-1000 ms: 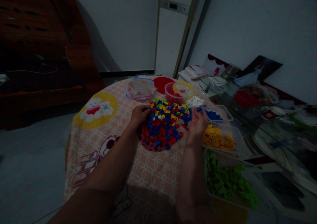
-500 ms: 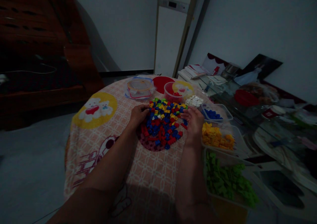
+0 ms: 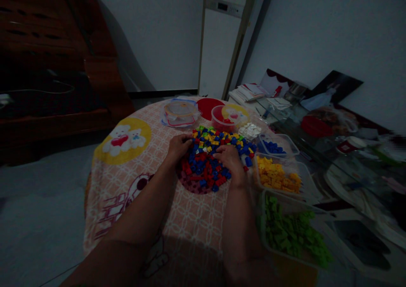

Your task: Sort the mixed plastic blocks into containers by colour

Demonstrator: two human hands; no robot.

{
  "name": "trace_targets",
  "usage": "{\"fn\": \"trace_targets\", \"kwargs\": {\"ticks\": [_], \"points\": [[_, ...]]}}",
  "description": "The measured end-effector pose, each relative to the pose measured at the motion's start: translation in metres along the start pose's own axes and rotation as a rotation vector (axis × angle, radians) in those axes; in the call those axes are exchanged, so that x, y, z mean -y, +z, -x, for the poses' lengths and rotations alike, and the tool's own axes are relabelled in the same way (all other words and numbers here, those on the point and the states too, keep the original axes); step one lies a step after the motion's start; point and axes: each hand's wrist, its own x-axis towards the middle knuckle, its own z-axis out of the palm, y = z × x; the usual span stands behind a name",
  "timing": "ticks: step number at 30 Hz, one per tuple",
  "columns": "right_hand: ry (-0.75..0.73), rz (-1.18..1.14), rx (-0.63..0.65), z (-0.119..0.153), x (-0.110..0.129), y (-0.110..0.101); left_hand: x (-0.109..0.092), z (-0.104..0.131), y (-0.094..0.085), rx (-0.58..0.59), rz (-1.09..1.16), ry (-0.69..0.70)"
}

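Bricks [image 3: 294, 234] sit sorted by colour in tubs [image 3: 291, 145], but a mixed pile [image 3: 204, 166] remains on the worktop [image 3: 196, 219], right hand [image 3: 231, 158] over it, left hand [image 3: 178, 147] at its edge, both grips unclear.

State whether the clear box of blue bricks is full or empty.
Neither; it is partly filled: the blue bricks lie in part of the clear box, whose right end shows bare.

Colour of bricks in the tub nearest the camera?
Green: small blocky plastic bricks in a clear rectangular plastic tub; best in head view.
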Motion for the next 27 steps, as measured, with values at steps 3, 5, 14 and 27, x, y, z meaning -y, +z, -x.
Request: {"fn": "trace_targets", "kwargs": {"ticks": [3,5,14,27], "points": [[-0.063,0.143,-0.044,-0.002,-0.002,0.003,-0.002,0.001,-0.001,0.005,-0.003,-0.005],[-0.094,0.25,-0.065,-0.002,0.0,0.004,-0.003,0.001,-0.002,0.003,-0.01,-0.006],[0.068,-0.112,-0.039,0.002,0.008,-0.003,0.0,0.0,0.0,0.012,0.028,-0.019],[-0.018,-0.851,-0.564,-0.007,-0.012,-0.027,0.0,0.0,0.001,0.006,0.069,-0.023]]}}
